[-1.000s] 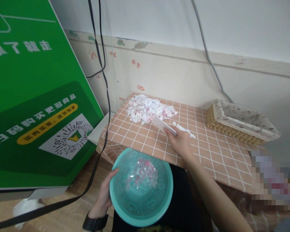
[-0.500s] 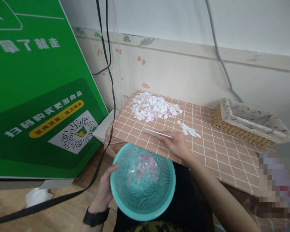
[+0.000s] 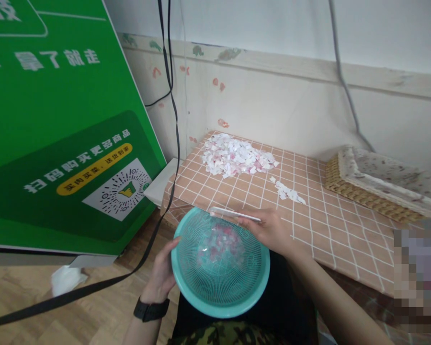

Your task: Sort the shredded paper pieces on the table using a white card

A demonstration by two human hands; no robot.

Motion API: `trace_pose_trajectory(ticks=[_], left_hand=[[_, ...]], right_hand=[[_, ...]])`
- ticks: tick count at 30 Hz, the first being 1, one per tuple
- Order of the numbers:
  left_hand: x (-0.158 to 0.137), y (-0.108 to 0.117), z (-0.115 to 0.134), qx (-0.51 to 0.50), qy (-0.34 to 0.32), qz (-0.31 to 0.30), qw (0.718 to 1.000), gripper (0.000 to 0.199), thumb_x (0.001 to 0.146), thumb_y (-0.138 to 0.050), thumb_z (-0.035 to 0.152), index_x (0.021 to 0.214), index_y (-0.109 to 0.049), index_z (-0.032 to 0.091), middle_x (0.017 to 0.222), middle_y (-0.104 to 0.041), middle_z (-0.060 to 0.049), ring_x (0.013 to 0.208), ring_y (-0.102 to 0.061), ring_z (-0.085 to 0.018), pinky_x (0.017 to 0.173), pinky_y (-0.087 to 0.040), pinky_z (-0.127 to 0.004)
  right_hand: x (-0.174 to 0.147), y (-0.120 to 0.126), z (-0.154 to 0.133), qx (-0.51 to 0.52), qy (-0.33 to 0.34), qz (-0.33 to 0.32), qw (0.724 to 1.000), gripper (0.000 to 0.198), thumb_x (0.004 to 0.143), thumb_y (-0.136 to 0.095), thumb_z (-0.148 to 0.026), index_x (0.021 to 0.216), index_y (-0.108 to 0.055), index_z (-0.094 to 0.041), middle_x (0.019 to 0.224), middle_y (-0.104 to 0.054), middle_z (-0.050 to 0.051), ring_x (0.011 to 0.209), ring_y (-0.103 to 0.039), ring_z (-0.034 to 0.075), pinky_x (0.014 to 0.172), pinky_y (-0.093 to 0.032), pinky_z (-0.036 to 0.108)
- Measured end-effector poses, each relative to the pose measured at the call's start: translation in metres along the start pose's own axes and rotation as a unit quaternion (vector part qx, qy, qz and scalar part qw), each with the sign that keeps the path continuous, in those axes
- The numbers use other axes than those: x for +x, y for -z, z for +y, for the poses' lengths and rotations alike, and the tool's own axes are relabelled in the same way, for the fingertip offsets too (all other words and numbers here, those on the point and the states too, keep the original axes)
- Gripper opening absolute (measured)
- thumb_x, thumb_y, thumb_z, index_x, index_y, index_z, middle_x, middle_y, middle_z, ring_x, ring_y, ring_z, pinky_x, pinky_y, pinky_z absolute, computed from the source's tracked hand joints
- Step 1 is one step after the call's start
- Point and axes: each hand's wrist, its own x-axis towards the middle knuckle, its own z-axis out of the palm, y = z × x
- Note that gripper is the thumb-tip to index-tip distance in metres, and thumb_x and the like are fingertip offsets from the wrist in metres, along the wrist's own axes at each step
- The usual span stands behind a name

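Observation:
My left hand grips the left rim of a round turquoise plastic colander, thumb over the edge. Inside lie small pale and pink pieces, some looking glossy and see-through. My right hand is closed on a thin, flat, whitish slab, seen nearly edge-on, above the colander's far rim at the table edge; its exact kind I cannot make out. Beyond it, a heap of white and pinkish paper-like scraps covers the far left of the table, and a short row of white scraps lies nearer.
The table wears a brown cloth with white checks. A lined wicker basket stands at its right end, against the wall. A green panel rises on the left, with a black strap hanging across. White crumpled material lies on the floor.
My right hand has drawn the slab back from above the tabletop to over the colander's far rim. My left hand keeps its hold on the colander. The whole view has shifted slightly.

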Motion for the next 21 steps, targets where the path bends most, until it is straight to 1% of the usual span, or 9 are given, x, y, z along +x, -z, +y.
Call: trace_pose_trajectory(ticks=[2,4,6,8,9,11,13,16,21], left_hand=[[0.001,0.000,-0.001,-0.005,-0.009,0.007,1.000,0.009,0.068,-0.067,0.018,0.073,-0.072,0.013,0.071,-0.074,-0.005,0.063,-0.067,-0.019,0.064,-0.053,-0.030],[0.002,0.000,-0.001,-0.006,-0.014,0.011,1.000,0.009,0.069,-0.067,0.019,0.074,-0.072,0.013,0.072,-0.074,-0.006,0.063,-0.067,-0.019,0.065,-0.053,-0.030],[0.002,0.000,-0.002,-0.007,-0.018,0.014,1.000,0.010,0.070,-0.066,0.019,0.074,-0.072,0.013,0.072,-0.074,-0.006,0.064,-0.067,-0.019,0.066,-0.053,-0.030],[0.001,-0.001,-0.003,-0.004,-0.018,0.018,1.000,0.010,0.069,-0.066,0.020,0.074,-0.072,0.013,0.071,-0.074,-0.005,0.064,-0.067,-0.019,0.066,-0.053,-0.031],[0.001,-0.001,-0.003,-0.002,-0.018,0.022,1.000,0.010,0.069,-0.066,0.019,0.074,-0.072,0.013,0.071,-0.074,-0.005,0.063,-0.067,-0.019,0.066,-0.052,-0.031],[0.001,-0.002,-0.003,0.005,-0.020,0.030,0.999,0.010,0.068,-0.067,0.019,0.074,-0.072,0.013,0.070,-0.073,-0.005,0.063,-0.067,-0.020,0.066,-0.052,-0.030],[0.001,-0.003,-0.004,0.007,-0.019,0.033,0.999,0.011,0.067,-0.068,0.020,0.075,-0.072,0.012,0.071,-0.074,-0.005,0.064,-0.067,-0.020,0.066,-0.052,-0.031],[0.001,-0.003,-0.004,0.002,-0.012,0.029,0.999,0.011,0.068,-0.067,0.021,0.074,-0.072,0.012,0.072,-0.074,-0.006,0.065,-0.067,-0.020,0.067,-0.052,-0.032],[0.001,-0.002,-0.004,0.009,-0.004,0.033,0.999,0.011,0.068,-0.067,0.021,0.073,-0.072,0.011,0.070,-0.074,-0.007,0.062,-0.067,-0.021,0.065,-0.053,-0.032]], right_hand=[[-0.003,0.000,-0.002,0.014,-0.002,-0.013,1.000,0.020,0.086,-0.054,-0.031,0.099,-0.069,-0.029,0.091,-0.071,-0.002,0.077,-0.066,0.015,0.067,-0.049,0.025],[-0.002,0.002,0.001,0.019,-0.021,0.004,1.000,0.020,0.084,-0.056,-0.034,0.096,-0.070,-0.027,0.085,-0.071,-0.001,0.071,-0.065,0.015,0.062,-0.049,0.024],[0.003,0.008,0.009,0.001,-0.062,0.071,0.996,0.023,0.082,-0.058,-0.038,0.093,-0.071,-0.023,0.080,-0.071,0.000,0.067,-0.064,0.016,0.057,-0.048,0.025],[0.014,0.016,0.021,-0.044,-0.098,0.155,0.982,0.028,0.081,-0.057,-0.043,0.089,-0.072,-0.021,0.075,-0.071,0.002,0.063,-0.062,0.018,0.053,-0.046,0.027],[0.022,0.020,0.027,-0.070,-0.099,0.183,0.976,0.029,0.081,-0.057,-0.044,0.089,-0.072,-0.020,0.073,-0.070,0.002,0.061,-0.062,0.018,0.052,-0.045,0.027],[0.038,0.028,0.037,-0.120,-0.078,0.213,0.967,0.031,0.081,-0.055,-0.045,0.092,-0.072,-0.021,0.073,-0.070,0.003,0.061,-0.061,0.018,0.054,-0.044,0.029],[0.053,0.033,0.042,-0.156,-0.051,0.211,0.964,0.031,0.083,-0.053,-0.043,0.096,-0.071,-0.023,0.077,-0.071,0.004,0.063,-0.062,0.019,0.057,-0.044,0.030],[0.068,0.035,0.042,-0.190,-0.032,0.182,0.964,0.030,0.084,-0.050,-0.041,0.099,-0.070,-0.023,0.080,-0.071,0.005,0.068,-0.063,0.020,0.059,-0.043,0.030],[0.072,0.034,0.033,-0.228,-0.014,0.134,0.964,0.028,0.084,-0.051,-0.037,0.098,-0.070,-0.022,0.080,-0.071,0.007,0.068,-0.064,0.020,0.061,-0.042,0.029]])
